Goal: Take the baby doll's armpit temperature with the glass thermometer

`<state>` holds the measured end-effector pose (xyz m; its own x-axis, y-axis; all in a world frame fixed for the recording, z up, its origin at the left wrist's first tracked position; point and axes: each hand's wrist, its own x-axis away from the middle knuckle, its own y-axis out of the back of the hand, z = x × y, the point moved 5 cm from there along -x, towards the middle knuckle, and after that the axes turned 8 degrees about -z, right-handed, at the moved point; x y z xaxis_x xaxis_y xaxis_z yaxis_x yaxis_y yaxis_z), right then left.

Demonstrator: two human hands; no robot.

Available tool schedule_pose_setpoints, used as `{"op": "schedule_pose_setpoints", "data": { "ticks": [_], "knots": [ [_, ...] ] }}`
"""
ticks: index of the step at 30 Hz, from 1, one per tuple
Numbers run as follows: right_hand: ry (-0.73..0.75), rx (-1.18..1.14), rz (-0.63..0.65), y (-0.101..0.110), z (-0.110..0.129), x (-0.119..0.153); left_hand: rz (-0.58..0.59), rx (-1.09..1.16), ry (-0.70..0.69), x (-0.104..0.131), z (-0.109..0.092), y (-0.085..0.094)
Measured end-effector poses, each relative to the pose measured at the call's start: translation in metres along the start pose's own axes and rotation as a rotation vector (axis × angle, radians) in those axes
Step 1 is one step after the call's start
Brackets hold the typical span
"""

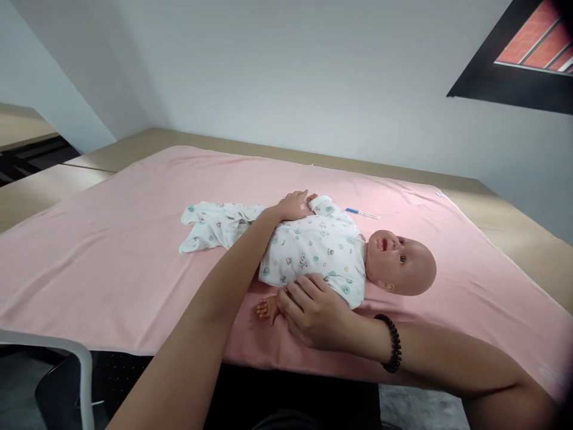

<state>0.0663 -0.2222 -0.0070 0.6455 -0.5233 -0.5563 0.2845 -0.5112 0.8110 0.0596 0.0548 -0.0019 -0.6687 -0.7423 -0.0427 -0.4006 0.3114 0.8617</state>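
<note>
A bald baby doll lies on its back, head to the right, in a white printed shirt and matching trousers. My left hand rests across the doll's far side at the waist, close to its far hand. Its fingers look extended, though their tips are partly hidden. On the near side, my right hand has its fingers curled around the doll's near arm by the shirt's side. The doll's small near hand sticks out to the left of my fingers.
A pink cloth with a few creases covers most of the wooden table. Beyond the doll's shoulder lies a thin blue-and-clear stick, like a thermometer. A white wall stands behind; a chair is at lower left.
</note>
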Motion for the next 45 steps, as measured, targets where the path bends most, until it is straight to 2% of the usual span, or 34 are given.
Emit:
{"op": "schedule_pose_setpoints", "data": {
  "ticks": [2, 4, 6, 10, 16, 19, 25, 30, 35, 39, 45],
  "knots": [
    [0.003, 0.004, 0.0, 0.0, 0.0, 0.0, 0.065, 0.113, 0.009, 0.003, 0.0, 0.003],
    [0.005, 0.017, -0.011, 0.001, 0.0, 0.0, 0.101, 0.238, -0.052, 0.006, -0.001, 0.006],
    [0.008, 0.025, -0.011, 0.001, 0.0, 0.0, 0.089, 0.343, -0.103, 0.007, -0.001, 0.008],
    [0.007, 0.009, 0.012, -0.001, 0.0, 0.002, 0.035, 0.505, -0.076, 0.005, 0.009, 0.008],
    [0.004, -0.006, 0.026, -0.002, -0.001, 0.002, -0.004, 0.609, -0.025, -0.002, 0.016, 0.002],
    [0.005, -0.021, 0.023, -0.002, 0.0, 0.003, -0.04, 0.619, -0.038, -0.001, 0.014, 0.005],
    [0.0, -0.031, 0.036, -0.006, 0.001, 0.005, -0.018, 0.688, 0.002, 0.006, 0.004, 0.008],
    [-0.002, -0.033, 0.041, -0.005, -0.001, 0.005, -0.042, 0.801, 0.042, 0.0, 0.009, 0.002],
    [0.006, -0.022, 0.045, -0.004, 0.0, 0.003, -0.103, 0.72, 0.058, -0.008, 0.019, -0.006],
    [0.001, -0.028, 0.009, -0.002, 0.004, 0.002, -0.07, 0.627, -0.033, 0.0, 0.013, -0.003],
    [-0.007, -0.048, -0.055, -0.003, 0.003, 0.004, -0.064, 0.546, -0.005, 0.007, 0.011, -0.003]
  ]
}}
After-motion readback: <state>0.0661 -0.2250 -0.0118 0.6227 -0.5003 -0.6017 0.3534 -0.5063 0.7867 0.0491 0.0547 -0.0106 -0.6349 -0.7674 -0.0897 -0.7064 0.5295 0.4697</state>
